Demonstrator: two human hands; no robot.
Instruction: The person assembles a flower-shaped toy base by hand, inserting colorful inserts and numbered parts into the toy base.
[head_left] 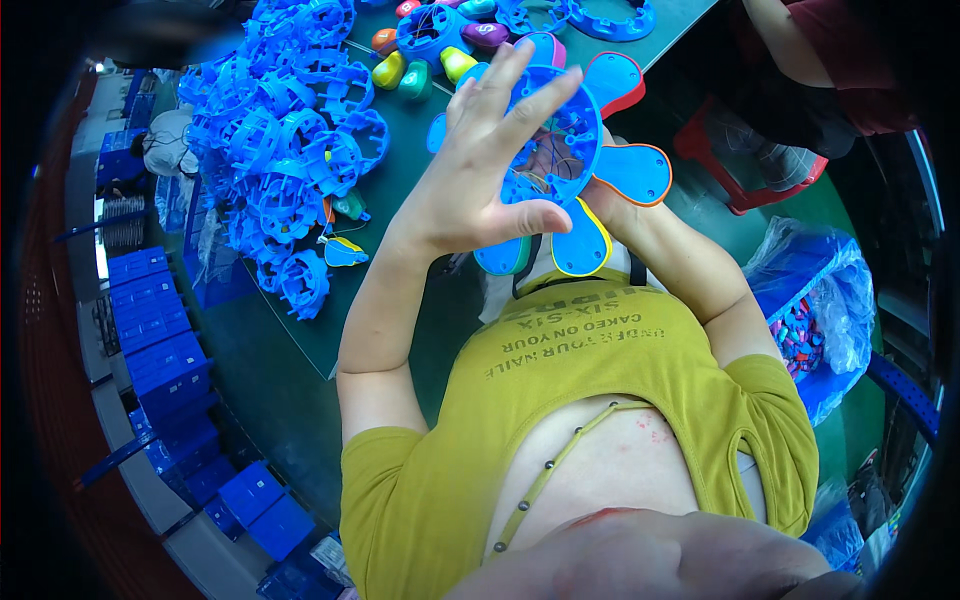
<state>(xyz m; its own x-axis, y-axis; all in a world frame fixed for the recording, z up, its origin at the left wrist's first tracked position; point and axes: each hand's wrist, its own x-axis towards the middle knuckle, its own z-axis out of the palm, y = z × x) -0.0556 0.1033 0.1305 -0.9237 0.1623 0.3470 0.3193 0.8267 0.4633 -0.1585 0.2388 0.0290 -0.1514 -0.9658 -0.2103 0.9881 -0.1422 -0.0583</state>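
Note:
A flower-shaped plastic toy part (590, 130) is held up in front of my chest. It has a blue ring in the middle, thin wires inside, and blue petals edged in red, orange, yellow and purple. My right hand (618, 208) grips it from behind at the right, its fingers mostly hidden by the ring and petals. Spread over the ring's left side is my left hand (480, 150), fingers stretched out, the thumb across the ring's lower edge. Whether the left palm touches the part I cannot tell.
A heap of blue plastic ring frames (290, 150) covers the table's left side. Coloured bulb-shaped pieces (415, 80) lie at the far side. A blue bin (825, 330) with small coloured pieces stands at right, near a red stool (740, 170). Blue boxes (160, 340) line the left; another person is at upper right.

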